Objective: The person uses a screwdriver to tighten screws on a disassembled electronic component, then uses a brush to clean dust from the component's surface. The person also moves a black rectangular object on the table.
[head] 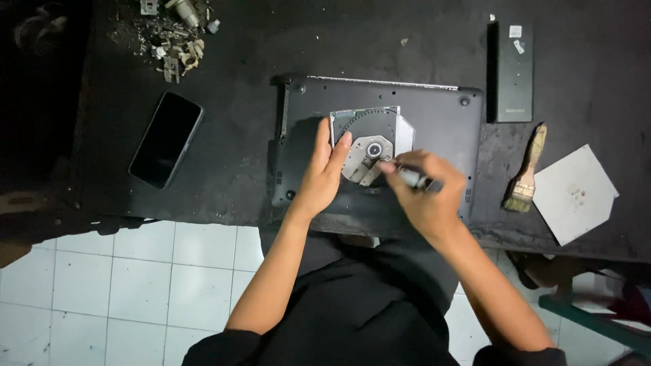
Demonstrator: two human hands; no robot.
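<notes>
A dark laptop lies bottom-up on the black workbench. On top of it rests a silver optical drive with its round spindle showing. My left hand presses flat against the drive's left edge and steadies it. My right hand grips a screwdriver with a dark handle, its tip at the drive's lower middle, near the spindle.
A black phone lies to the left. A heap of small metal parts sits at the back left. At the right are a long black battery, a paintbrush and a grey metal plate. White floor tiles show below the bench edge.
</notes>
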